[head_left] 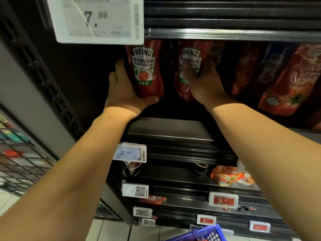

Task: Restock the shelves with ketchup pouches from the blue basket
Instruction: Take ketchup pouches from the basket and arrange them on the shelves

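Reaching up with both arms into the upper shelf; left hand cupping the left ketchup pouch from beneath and along its outer edge, thumb curled under the base, fingers wrapped round the far side; right hand lying over the lower face of the right ketchup pouch, fingers spread up across the label — pressing or gripping, hard to say which, though seemingly holding it upright. Standing both pouches side by side, label out, just beyond the palms; leaning to the outside of the right hand, other red sauce pouches already filling the row. Showing far below both wrists, at the bottom edge, only a corner of the blue basket — contents hidden, so impossible to judge what remains. Judging by this, placing under way, two pouches nearly seated, letting go yet to come.
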`<act>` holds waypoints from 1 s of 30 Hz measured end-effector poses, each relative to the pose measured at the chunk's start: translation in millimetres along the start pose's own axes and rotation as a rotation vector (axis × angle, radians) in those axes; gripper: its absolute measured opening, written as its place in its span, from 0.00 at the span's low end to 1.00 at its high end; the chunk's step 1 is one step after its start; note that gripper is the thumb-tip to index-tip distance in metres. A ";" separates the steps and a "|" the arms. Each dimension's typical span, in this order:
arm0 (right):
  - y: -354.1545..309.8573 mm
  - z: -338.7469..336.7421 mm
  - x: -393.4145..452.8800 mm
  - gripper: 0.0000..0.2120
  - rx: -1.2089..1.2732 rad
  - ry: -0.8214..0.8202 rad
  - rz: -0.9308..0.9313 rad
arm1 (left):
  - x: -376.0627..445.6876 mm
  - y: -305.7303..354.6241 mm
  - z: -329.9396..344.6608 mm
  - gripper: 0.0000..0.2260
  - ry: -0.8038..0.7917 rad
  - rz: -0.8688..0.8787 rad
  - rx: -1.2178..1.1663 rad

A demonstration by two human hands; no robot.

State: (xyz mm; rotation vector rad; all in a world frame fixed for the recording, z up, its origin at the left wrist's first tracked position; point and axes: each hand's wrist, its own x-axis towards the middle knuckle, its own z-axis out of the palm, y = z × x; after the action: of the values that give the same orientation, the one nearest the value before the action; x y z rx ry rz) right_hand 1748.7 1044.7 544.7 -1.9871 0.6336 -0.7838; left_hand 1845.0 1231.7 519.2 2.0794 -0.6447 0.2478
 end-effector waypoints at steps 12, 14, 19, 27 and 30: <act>24.0 -18.0 -4.4 0.27 -0.199 0.157 -0.050 | 23.4 14.1 32.5 0.49 0.076 -0.061 0.161; 26.2 -16.3 1.2 0.27 -0.249 0.173 -0.048 | 31.2 11.2 34.1 0.48 0.090 -0.066 0.164; 27.5 -0.4 18.1 0.29 -0.329 0.138 -0.069 | 44.3 3.7 39.1 0.43 0.070 -0.064 0.168; 12.2 40.4 37.5 0.31 -0.309 0.095 -0.111 | 61.1 -9.3 44.0 0.41 0.072 -0.073 0.211; 15.4 49.4 31.3 0.27 -0.236 0.041 -0.135 | 61.6 -9.5 43.2 0.39 0.062 -0.067 0.219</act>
State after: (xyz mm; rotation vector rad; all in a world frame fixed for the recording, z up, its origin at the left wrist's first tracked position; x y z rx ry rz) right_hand 1803.8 1042.7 519.8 -2.2528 0.6458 -0.8661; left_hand 1898.9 1178.8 513.3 2.2886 -0.5290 0.3568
